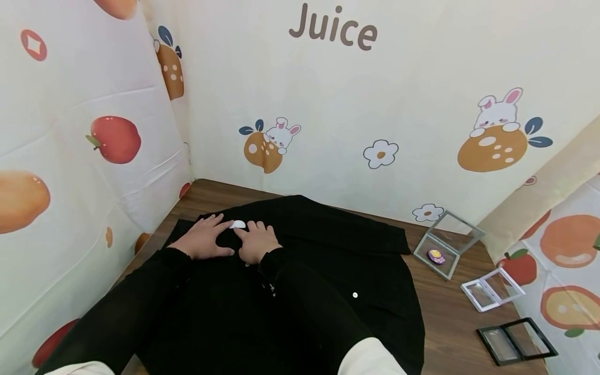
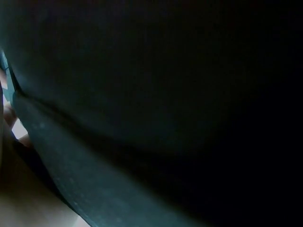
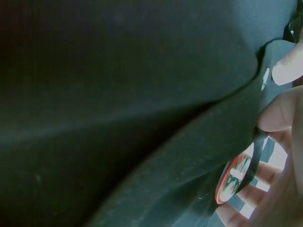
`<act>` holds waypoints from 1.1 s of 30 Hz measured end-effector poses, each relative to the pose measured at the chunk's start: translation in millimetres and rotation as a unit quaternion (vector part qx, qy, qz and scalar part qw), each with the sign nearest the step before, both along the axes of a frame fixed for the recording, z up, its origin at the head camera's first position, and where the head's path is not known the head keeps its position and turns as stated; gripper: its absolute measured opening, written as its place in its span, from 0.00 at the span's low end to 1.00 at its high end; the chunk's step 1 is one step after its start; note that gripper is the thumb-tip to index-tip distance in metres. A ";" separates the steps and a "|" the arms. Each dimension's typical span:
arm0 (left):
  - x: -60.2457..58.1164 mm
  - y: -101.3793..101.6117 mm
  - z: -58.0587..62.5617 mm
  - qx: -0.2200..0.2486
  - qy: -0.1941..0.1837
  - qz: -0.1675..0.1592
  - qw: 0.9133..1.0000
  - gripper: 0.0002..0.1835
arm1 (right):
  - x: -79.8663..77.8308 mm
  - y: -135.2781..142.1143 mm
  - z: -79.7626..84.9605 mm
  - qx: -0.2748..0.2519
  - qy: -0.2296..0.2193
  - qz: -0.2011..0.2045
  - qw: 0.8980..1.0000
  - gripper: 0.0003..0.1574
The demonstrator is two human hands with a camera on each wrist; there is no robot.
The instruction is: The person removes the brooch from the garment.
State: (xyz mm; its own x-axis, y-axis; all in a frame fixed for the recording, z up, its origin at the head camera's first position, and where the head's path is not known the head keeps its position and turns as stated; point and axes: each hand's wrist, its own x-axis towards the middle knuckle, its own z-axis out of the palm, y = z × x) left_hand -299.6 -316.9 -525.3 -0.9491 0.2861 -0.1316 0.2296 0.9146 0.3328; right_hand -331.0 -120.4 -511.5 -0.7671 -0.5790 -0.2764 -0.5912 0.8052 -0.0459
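Note:
A black garment (image 1: 300,302), apparently a button-up shirt, lies spread on the table. On its upper left part sits a round badge (image 1: 238,224), which shows white in the head view and red-rimmed (image 3: 233,178) in the right wrist view. My left hand (image 1: 201,239) rests on the cloth, index fingertip at the badge's left edge and thumb spread apart. My right hand (image 1: 257,242) lies on the other side, its index finger touching the badge's lower edge. Dark cloth fills most of the left wrist view.
Along the right side of the wooden table (image 1: 442,307) stand a grey-framed folding mirror (image 1: 457,268) with a small purple-and-yellow badge (image 1: 436,256) on it, a white folding mirror (image 1: 492,289) and a black one (image 1: 515,341). Printed curtains (image 1: 328,104) enclose the table.

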 end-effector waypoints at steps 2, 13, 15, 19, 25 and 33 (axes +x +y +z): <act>-0.3 0.7 1.0 -0.001 0.000 -0.001 1.000 0.50 | 0.7 0.8 3.1 0.003 0.001 0.002 1.000 0.37; -2.9 5.1 3.1 -0.009 -0.006 -0.002 1.000 0.50 | 0.1 6.5 7.8 0.010 -0.005 0.000 1.000 0.37; -3.2 5.6 3.4 -0.010 -0.008 -0.002 1.000 0.50 | 1.1 7.9 9.3 0.009 -0.004 0.000 1.000 0.37; -3.3 5.6 4.0 -0.011 -0.011 -0.004 1.000 0.49 | 2.4 9.5 10.0 0.005 -0.009 -0.002 1.000 0.37; -3.1 5.2 6.9 -0.009 -0.013 -0.004 1.000 0.49 | 3.1 8.3 11.8 0.003 -0.014 -0.009 1.000 0.37; -3.0 4.5 11.0 -0.008 -0.021 -0.005 1.000 0.50 | 3.7 3.3 11.3 0.007 -0.019 -0.015 1.000 0.38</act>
State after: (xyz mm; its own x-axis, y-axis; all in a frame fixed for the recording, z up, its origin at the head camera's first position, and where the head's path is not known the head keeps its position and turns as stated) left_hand -302.7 -312.4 -514.4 -0.9398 0.2929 -0.1761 0.2245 0.9175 0.3283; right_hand -327.2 -117.0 -500.2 -0.7730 -0.5516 -0.3134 -0.5644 0.8235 -0.0571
